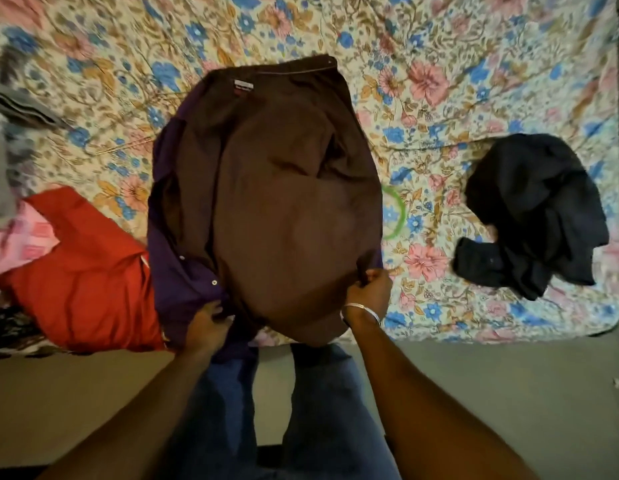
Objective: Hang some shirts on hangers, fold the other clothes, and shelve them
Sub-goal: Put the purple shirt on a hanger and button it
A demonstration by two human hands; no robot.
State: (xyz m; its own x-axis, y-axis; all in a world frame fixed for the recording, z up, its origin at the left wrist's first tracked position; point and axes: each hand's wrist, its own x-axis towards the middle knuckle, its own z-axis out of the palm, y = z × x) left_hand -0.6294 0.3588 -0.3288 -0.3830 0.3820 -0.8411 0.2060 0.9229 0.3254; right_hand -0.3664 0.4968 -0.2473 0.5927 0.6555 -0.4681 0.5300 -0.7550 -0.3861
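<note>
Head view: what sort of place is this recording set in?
Most likely a bedroom at home. A bed with a floral quilt fills the view, loose clothes lie on it, such as a brown shirt and a red garment, and a green hanger peeks out beside the shirt.

Both hands, left (207,322) and right (368,292), reach forward, fingers seemingly curled.

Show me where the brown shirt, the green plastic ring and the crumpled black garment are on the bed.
brown shirt (283,202), head view, middle of its spread fabric.
green plastic ring (402,211), head view, its visible right arc beside the shirt.
crumpled black garment (533,209), head view, centre of the heap.
</note>
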